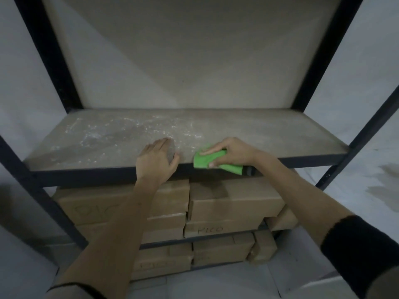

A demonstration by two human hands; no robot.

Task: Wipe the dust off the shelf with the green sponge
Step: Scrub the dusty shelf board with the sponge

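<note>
A grey shelf board point(269, 134) in a dark metal frame fills the middle of the view. White dust point(121, 131) is scattered over its left and centre. My right hand point(234, 151) is shut on the green sponge point(206, 161) at the shelf's front edge, right of centre; the sponge's dark underside pokes out over the edge. My left hand point(156, 160) rests flat on the front edge just left of the sponge, fingers apart, holding nothing.
Dark metal uprights point(49, 52) stand at both sides of the shelf. Several cardboard boxes point(233, 203) are stacked on the two lower levels below my hands. Pale walls and floor surround the rack.
</note>
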